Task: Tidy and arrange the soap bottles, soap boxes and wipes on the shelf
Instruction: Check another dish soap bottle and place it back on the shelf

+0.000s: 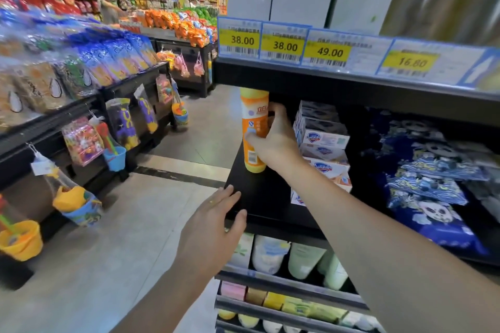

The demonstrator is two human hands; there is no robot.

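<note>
An orange and yellow soap bottle [253,127] stands upright at the left end of the black shelf [259,197]. My right hand [276,140] is wrapped around its middle. My left hand [216,222] rests flat on the shelf's front left corner, fingers apart, holding nothing. Just right of the bottle, white soap boxes [323,143] are stacked in an uneven pile. Further right lie dark blue wipe packs [427,184] with panda prints, tumbled over each other.
The shelf above carries yellow price tags [284,44] along its edge. Below are pale bottles [286,257] and coloured boxes. To the left runs an aisle floor [108,251], with racks of snacks and hanging toy buckets [78,203] beyond. A person stands far back in the aisle.
</note>
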